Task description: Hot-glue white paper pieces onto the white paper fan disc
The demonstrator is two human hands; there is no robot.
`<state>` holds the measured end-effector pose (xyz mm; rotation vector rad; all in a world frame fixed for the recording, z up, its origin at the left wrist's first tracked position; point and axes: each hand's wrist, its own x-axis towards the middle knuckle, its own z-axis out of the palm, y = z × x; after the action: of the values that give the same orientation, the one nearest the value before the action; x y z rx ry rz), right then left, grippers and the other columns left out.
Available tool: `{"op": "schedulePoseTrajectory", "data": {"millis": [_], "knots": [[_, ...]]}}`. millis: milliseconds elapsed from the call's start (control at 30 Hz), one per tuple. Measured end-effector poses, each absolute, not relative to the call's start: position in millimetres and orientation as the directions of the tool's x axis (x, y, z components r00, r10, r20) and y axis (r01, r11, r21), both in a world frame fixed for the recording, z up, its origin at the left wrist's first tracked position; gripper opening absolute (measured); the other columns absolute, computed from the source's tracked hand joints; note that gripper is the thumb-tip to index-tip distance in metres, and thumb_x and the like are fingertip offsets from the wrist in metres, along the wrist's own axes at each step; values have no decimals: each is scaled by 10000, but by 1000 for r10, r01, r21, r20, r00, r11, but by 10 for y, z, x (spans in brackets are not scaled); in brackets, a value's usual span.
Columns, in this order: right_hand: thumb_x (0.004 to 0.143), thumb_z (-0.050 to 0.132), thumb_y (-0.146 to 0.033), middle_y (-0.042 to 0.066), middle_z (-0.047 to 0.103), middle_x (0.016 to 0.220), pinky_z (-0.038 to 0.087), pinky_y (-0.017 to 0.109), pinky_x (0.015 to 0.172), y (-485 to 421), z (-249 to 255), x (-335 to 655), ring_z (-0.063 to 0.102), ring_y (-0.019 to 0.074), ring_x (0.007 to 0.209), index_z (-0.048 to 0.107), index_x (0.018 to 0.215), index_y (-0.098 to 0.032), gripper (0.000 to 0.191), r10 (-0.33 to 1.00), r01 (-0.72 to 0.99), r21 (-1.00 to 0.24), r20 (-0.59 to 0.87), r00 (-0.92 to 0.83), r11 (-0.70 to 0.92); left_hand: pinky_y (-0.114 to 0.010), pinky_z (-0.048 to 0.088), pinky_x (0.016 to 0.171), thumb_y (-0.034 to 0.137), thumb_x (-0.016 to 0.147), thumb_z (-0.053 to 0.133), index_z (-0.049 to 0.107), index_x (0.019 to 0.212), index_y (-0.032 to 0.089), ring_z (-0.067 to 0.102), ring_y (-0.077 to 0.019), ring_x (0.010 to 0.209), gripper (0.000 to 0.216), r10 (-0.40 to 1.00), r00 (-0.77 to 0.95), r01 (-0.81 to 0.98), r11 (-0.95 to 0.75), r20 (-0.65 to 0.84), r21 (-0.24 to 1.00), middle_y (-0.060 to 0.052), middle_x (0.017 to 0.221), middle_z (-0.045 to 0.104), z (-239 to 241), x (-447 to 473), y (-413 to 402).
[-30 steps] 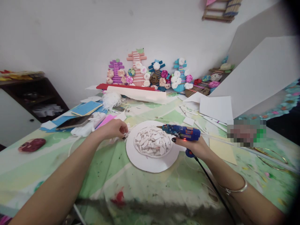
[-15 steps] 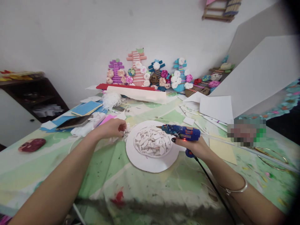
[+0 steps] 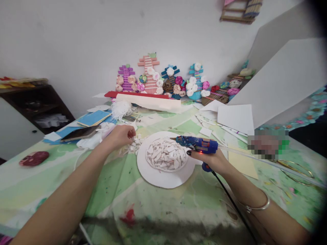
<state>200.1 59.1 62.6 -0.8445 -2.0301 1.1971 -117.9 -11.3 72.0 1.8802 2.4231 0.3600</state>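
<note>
Right now the right hand (image 3: pixel 213 159) is clamped around a blue glue gun (image 3: pixel 198 143), its nozzle hanging over the far right edge of the white disc (image 3: pixel 163 177) on the counter (image 3: pixel 178 207). A red light glows on the gun's body, so it is probably hot. The left hand (image 3: pixel 120 135) has its fingers drawn together over the loose pile of white chips (image 3: pixel 135 143) just left of the disc; whether a chip is actually pinched between them cannot be told. A packed mound of chips (image 3: pixel 166 157) fills the disc's middle.

Risks, as a judgement: the hot nozzle sits close to the mound, so a drip could land on finished chips or string across them. The black cord (image 3: pixel 230 200) trails under the right wrist and could snag. A fingertip pressing a chip into fresh glue could get burned. The phone (image 3: pixel 80 133) lies well apart at left.
</note>
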Motion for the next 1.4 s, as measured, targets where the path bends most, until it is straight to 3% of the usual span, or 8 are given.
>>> {"op": "schedulePoseTrajectory", "data": {"millis": [167, 333, 433, 533, 667, 867, 1033, 1400], "knots": [[655, 679, -353, 10, 590, 693, 449, 272, 595, 595, 602, 2011, 554, 175, 682, 661, 799, -166, 238, 789, 236, -895, 180, -587, 379, -266, 428, 607, 136, 580, 541, 685, 749, 194, 619, -208, 692, 230, 953, -281, 958, 272, 117, 88, -38, 732, 684, 643, -1259, -90], [644, 688, -358, 26, 612, 740, 462, 278, 610, 589, 600, 2006, 573, 195, 726, 658, 794, -166, 246, 797, 239, -893, 185, -575, 380, -279, 444, 605, 152, 587, 564, 688, 727, 181, 621, -207, 656, 189, 955, -237, 968, 217, 178, 126, -42, 693, 681, 650, -1247, -98], [640, 690, -361, 29, 608, 727, 449, 269, 548, 586, 604, 2002, 571, 195, 702, 661, 810, -162, 264, 809, 260, -892, 172, -562, 371, -276, 479, 625, 167, 593, 617, 672, 740, 167, 637, -195, 668, 157, 940, -279, 898, 182, 197, 401, -39, 703, 691, 727, -1152, -129], [661, 676, -339, 20, 606, 698, 448, 262, 546, 591, 602, 2010, 567, 181, 676, 666, 830, -166, 243, 780, 225, -893, 190, -596, 389, -266, 514, 632, 220, 605, 685, 644, 777, 155, 657, -181, 685, 189, 957, -242, 644, 38, 157, 764, -38, 734, 708, 768, -992, -155], [680, 665, -336, 25, 622, 713, 459, 267, 573, 598, 602, 2020, 575, 181, 682, 661, 821, -169, 219, 731, 167, -893, 221, -645, 417, -251, 530, 646, 224, 609, 735, 617, 811, 141, 672, -176, 724, 248, 978, -131, 319, -111, 160, 941, -63, 801, 720, 700, -739, -149], [672, 673, -306, 41, 653, 780, 470, 270, 622, 551, 628, 1995, 589, 190, 732, 650, 799, -167, 190, 681, 98, -903, 241, -691, 419, -257, 535, 666, 163, 613, 740, 620, 816, 118, 682, -195, 755, 241, 985, -13, 170, -167, 171, 971, -86, 797, 724, 592, -471, -160], [655, 683, -313, 19, 646, 706, 476, 263, 610, 515, 581, 1966, 590, 166, 664, 662, 846, -166, 242, 685, 69, -929, 216, -696, 362, -253, 537, 657, 156, 618, 740, 608, 778, 115, 684, -207, 773, 212, 972, -51, 164, -217, 228, 962, -90, 806, 722, 589, -381, -192], [665, 665, -324, 48, 660, 769, 466, 275, 629, 476, 603, 1933, 579, 169, 677, 655, 884, -139, 286, 648, 93, -923, 188, -738, 374, -230, 535, 620, 202, 632, 751, 609, 766, 107, 684, -193, 734, 217, 974, -16, 160, -220, 225, 962, -87, 784, 721, 568, -302, -220]]}}
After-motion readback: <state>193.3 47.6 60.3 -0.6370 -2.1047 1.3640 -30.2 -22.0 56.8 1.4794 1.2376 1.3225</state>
